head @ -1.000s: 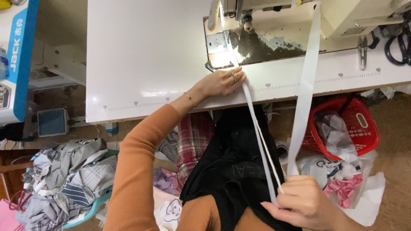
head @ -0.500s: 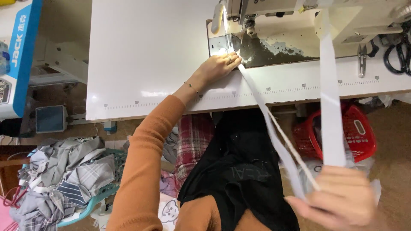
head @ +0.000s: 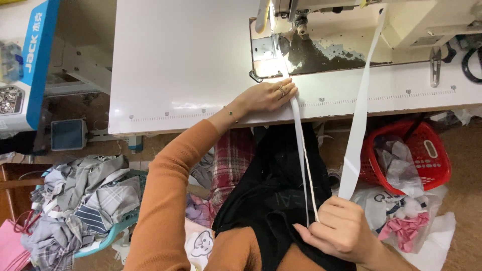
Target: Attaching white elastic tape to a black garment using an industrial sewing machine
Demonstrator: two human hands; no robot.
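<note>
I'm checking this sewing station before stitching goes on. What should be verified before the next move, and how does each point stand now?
1. Left hand flat on the folded white strip at the table edge: ok.
2. Right hand pinching the strip's near end, strip drawn straight between the hands: ok.
3. Strip lined up under the needle area: cannot tell, glare from the lamp hides it.
4. Left fingers apart from the needle: ok.
5. Loose white tape hanging from the machine without crossing the folded strip: ok.
6. Snips lying clear of the sewing path: ok.
</note>
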